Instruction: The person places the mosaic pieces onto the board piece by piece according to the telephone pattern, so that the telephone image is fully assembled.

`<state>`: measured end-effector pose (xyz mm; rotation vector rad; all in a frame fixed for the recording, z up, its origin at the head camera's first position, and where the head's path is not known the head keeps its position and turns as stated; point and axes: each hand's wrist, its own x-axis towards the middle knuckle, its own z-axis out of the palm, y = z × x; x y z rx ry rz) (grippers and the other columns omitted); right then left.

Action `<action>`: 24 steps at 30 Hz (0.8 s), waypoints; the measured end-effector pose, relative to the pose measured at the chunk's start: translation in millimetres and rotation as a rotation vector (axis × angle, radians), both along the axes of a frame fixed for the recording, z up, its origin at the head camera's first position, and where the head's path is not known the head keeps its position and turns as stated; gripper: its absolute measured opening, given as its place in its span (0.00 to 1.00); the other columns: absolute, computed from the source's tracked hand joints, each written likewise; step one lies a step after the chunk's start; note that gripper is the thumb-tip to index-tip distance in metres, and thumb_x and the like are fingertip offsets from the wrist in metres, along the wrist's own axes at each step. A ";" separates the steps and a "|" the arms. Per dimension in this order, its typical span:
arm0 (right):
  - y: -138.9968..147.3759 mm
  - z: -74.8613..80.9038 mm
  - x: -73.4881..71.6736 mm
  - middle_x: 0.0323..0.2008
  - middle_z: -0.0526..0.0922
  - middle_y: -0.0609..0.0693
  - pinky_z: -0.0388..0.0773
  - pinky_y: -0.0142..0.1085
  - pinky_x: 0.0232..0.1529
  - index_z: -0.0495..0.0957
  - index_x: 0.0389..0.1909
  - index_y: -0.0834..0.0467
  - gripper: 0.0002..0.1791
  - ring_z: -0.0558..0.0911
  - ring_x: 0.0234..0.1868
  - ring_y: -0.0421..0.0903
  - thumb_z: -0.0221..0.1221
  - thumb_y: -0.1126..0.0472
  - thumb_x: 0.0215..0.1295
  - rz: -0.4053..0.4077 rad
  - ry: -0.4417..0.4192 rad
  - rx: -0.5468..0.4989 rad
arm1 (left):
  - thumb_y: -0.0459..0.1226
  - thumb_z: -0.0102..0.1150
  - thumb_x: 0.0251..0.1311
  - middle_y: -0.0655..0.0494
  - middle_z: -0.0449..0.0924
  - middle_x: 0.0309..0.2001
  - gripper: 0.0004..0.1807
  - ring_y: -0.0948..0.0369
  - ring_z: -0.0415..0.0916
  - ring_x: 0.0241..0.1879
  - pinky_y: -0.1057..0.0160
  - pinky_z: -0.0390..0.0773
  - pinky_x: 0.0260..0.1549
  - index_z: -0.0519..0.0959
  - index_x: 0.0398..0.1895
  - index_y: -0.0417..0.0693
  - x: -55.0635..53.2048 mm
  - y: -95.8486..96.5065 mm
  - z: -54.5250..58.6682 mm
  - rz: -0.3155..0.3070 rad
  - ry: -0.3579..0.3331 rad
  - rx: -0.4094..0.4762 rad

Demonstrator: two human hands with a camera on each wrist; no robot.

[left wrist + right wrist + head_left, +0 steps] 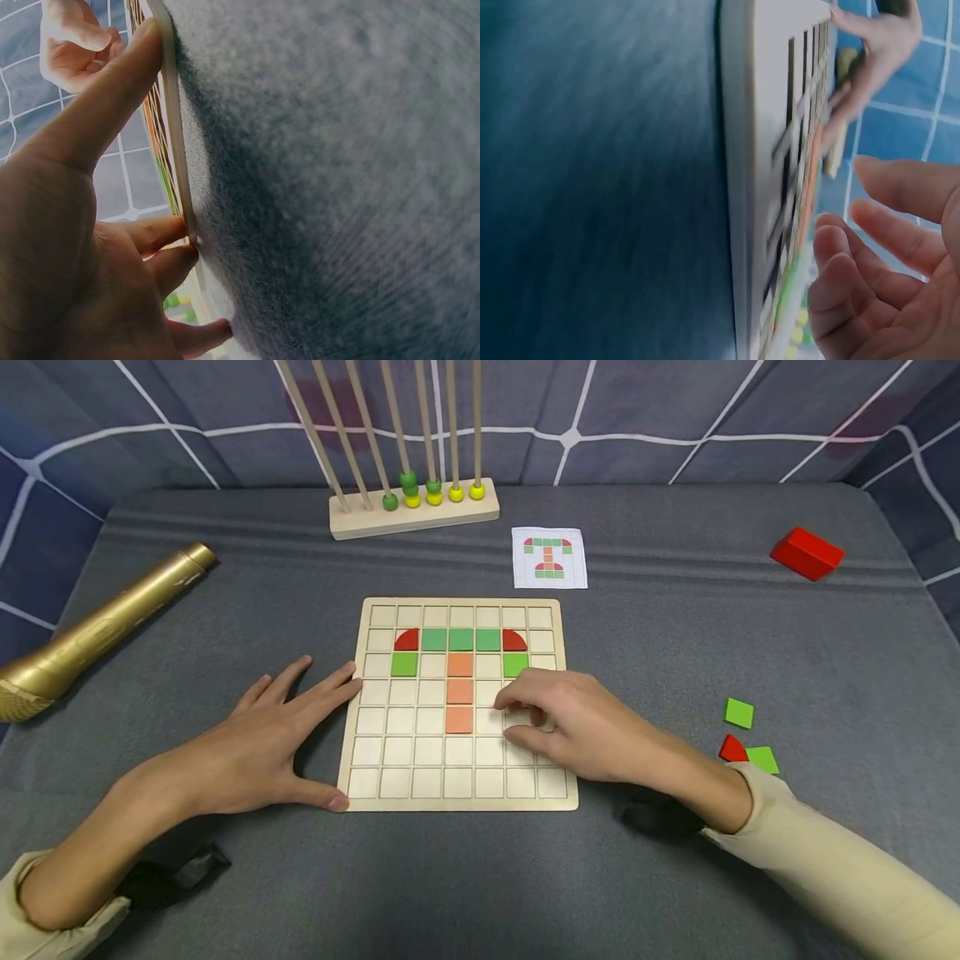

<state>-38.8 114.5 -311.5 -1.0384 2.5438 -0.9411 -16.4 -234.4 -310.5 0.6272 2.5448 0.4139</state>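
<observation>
As left hand (258,756) touches board (412,783), red block (807,554), head view only

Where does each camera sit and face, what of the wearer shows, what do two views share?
Head: on the head, facing forward and down at the board; left grip, right grip and sleeves show.
Left wrist: on that wrist, facing the board's left edge; left grip near, right beyond.
Right wrist: on that wrist, facing across the board; right grip near, left beyond.
Both wrist views share the board and grips.
</observation>
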 end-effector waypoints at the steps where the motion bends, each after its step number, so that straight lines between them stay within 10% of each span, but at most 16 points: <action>1: 5.7 1.8 -0.3 0.35 0.80 0.42 0.74 0.34 0.35 0.83 0.46 0.58 0.13 0.75 0.33 0.38 0.68 0.64 0.60 -0.016 -0.002 -0.004 | 0.78 0.59 0.36 0.55 0.40 0.79 0.69 0.38 0.29 0.75 0.26 0.37 0.61 0.45 0.80 0.59 0.0 0.1 -0.1 -0.001 0.000 -0.001; 11: 72.5 20.9 4.3 0.33 0.79 0.37 0.73 0.30 0.27 0.83 0.45 0.53 0.13 0.75 0.31 0.35 0.69 0.65 0.60 -0.122 0.003 0.006 | 0.77 0.59 0.36 0.56 0.39 0.79 0.69 0.39 0.28 0.75 0.27 0.36 0.61 0.44 0.80 0.60 -0.3 -0.4 0.1 -0.001 -0.008 0.003; 24: 139.3 -4.9 25.9 0.32 0.78 0.37 0.68 0.25 0.26 0.83 0.44 0.50 0.20 0.73 0.29 0.34 0.72 0.72 0.51 -0.245 0.068 0.014 | 0.77 0.59 0.37 0.57 0.37 0.79 0.68 0.40 0.28 0.75 0.27 0.37 0.61 0.45 0.80 0.59 -1.0 -0.2 1.1 -0.004 -0.013 0.001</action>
